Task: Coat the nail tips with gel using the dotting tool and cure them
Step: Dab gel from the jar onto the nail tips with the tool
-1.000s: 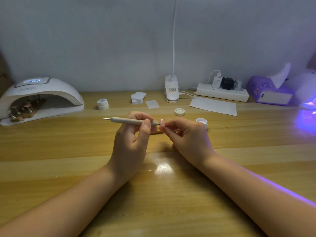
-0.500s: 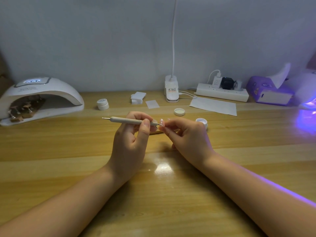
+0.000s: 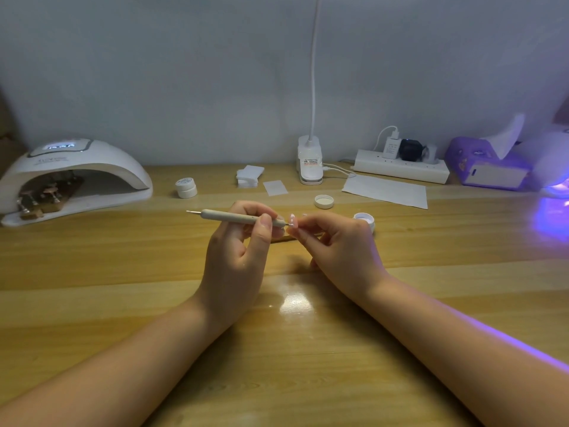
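Note:
My left hand [image 3: 237,257] grips a grey dotting tool [image 3: 229,216] that lies level, its right end touching a small clear nail tip [image 3: 292,219]. My right hand [image 3: 341,251] pinches that nail tip between fingertips over the middle of the wooden table [image 3: 123,288]. An open white gel pot [image 3: 365,219] sits just behind my right hand, its lid [image 3: 324,201] a little farther back. A white curing lamp [image 3: 77,177] stands at the back left with holders bearing nail tips [image 3: 46,195] inside.
A closed white jar [image 3: 186,188], a stack of white pads [image 3: 249,175], a clip lamp base [image 3: 310,163], a sheet of paper [image 3: 386,191] and a power strip [image 3: 400,169] line the back. A purple tissue box [image 3: 489,167] and a violet-glowing lamp [image 3: 557,189] sit at the right.

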Demonstrator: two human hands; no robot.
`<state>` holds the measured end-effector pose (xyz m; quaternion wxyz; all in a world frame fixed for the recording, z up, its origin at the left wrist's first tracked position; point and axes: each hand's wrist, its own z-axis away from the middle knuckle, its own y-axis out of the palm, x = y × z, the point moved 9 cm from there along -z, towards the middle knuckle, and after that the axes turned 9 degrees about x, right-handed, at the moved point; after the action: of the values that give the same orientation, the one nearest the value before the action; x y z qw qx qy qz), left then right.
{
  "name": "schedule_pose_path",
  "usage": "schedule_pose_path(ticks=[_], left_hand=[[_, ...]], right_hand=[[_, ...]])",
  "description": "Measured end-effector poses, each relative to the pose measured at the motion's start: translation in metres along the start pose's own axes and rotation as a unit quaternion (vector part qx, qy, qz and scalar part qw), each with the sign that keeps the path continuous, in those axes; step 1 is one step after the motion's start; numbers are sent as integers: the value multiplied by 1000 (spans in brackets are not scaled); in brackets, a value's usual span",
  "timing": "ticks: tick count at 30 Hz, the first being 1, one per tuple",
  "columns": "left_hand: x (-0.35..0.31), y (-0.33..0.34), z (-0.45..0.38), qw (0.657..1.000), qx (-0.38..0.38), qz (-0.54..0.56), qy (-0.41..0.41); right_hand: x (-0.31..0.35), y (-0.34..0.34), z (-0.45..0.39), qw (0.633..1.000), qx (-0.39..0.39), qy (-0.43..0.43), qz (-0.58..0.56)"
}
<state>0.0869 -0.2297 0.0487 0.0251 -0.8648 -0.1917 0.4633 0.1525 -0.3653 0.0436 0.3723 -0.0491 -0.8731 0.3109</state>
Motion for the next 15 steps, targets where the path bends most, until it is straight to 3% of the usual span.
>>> schedule_pose_path(ticks=[9, 15], left_hand=[[11, -21, -3, 997, -72, 17, -14], [21, -14, -8, 999, -32, -7, -36]], right_hand=[[0, -6, 0, 999, -39, -20, -22], [-1, -5, 0, 999, -32, -12, -40]])
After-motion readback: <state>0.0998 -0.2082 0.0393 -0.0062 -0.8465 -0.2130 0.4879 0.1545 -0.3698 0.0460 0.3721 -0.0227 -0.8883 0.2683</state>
